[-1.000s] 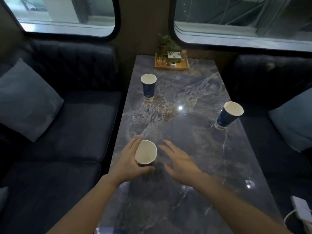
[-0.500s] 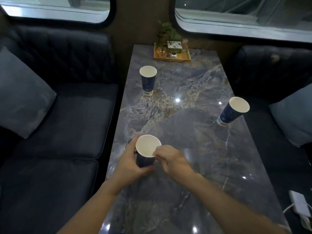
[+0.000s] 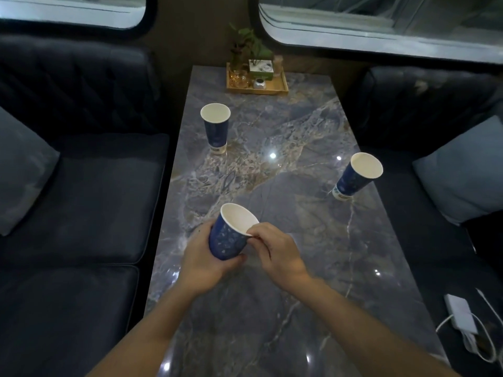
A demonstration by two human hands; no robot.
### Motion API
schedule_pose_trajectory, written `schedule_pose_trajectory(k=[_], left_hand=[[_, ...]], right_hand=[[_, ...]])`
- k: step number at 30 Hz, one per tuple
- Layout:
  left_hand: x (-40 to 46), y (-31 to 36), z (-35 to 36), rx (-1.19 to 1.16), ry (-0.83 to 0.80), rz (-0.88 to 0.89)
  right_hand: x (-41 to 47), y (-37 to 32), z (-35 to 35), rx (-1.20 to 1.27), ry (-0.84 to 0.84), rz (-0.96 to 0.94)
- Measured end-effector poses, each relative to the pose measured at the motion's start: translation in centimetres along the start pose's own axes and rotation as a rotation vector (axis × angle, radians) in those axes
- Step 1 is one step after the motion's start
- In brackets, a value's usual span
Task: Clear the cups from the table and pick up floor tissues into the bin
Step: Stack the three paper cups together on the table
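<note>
A long marble table [image 3: 285,268] runs between two dark sofas: the left sofa [image 3: 81,200] and the right sofa [image 3: 424,104], each with a grey cushion, one at the far left [image 3: 21,172] and one at the right [image 3: 462,170]. At the table's far end sits a wooden tray [image 3: 283,89] holding a small plant [image 3: 247,47] and a few small items too dim to tell apart. A white power bank [image 3: 461,314] with its cable lies on the right seat near the table's edge.

Three blue paper cups are in view. The far cup [image 3: 216,129] stands upright on the table's left side; the right cup [image 3: 356,176] stands near the right edge (well apart from the others). The near cup [image 3: 231,235] is tilted and off the tabletop, wrapped low around its body by the left hand [image 3: 204,259], while the right hand [image 3: 277,251] pinches its rim between thumb and fingertips. Nothing lies between the hands and the other cups.
</note>
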State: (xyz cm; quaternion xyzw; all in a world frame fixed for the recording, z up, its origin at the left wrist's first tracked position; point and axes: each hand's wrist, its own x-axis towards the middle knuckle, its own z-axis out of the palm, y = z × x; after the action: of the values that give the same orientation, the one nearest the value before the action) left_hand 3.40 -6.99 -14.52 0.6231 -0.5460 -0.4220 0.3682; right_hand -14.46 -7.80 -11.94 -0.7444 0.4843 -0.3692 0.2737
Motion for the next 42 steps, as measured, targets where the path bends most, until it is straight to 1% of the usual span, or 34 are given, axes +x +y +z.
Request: schedule_pose_trajectory(k=[5,7,10,13,16,19,22,29,31,36,38,42], left_hand=[[1.2,0.3,0.9,0.065,0.001,0.032],[1.7,0.5,1.4,0.082,0.007,0.046],[2.4,0.8,1.9,0.053,-0.016,0.043],[3.1,1.2,2.2,0.036,-0.063,0.046],[3.5,1.7,2.5,0.007,-0.082,0.035],[3.9,1.9,2.8,-0.008,-0.09,0.026],[4.3,1.9,2.8,-0.007,-0.091,0.023],[4.7,1.0,2.6,-0.038,-0.095,-0.001],[4.7,0.8,2.5,-0.052,-0.095,-0.006],[4.7,0.2,2.3,-0.05,-0.092,-0.005],[4.6,0.0,2.2,-0.037,-0.085,-0.003],[4.3,-0.9,1.6,-0.028,-0.087,-0.005]], right_hand=[[0.3,1.2,-2.5,-0.074,-0.016,-0.021],[0.7,2.9,-4.4,-0.191,0.023,-0.01],[1.8,6.2,-8.0,-0.484,0.109,0.062],[3.5,8.9,-11.8,-0.665,0.178,0.14],[5.6,10.9,-14.7,-0.796,0.176,0.203],[7.5,12.2,-16.3,-0.886,0.134,0.32],[8.3,12.9,-16.9,-0.916,0.109,0.388],[9.2,13.4,-17.1,-0.975,0.056,0.439],[9.2,13.4,-17.1,-0.95,0.062,0.468],[9.0,13.5,-16.8,-0.799,0.084,0.601],[8.9,13.4,-16.7,-0.781,0.122,0.541],[9.0,12.4,-16.0,-0.652,0.248,0.316]])
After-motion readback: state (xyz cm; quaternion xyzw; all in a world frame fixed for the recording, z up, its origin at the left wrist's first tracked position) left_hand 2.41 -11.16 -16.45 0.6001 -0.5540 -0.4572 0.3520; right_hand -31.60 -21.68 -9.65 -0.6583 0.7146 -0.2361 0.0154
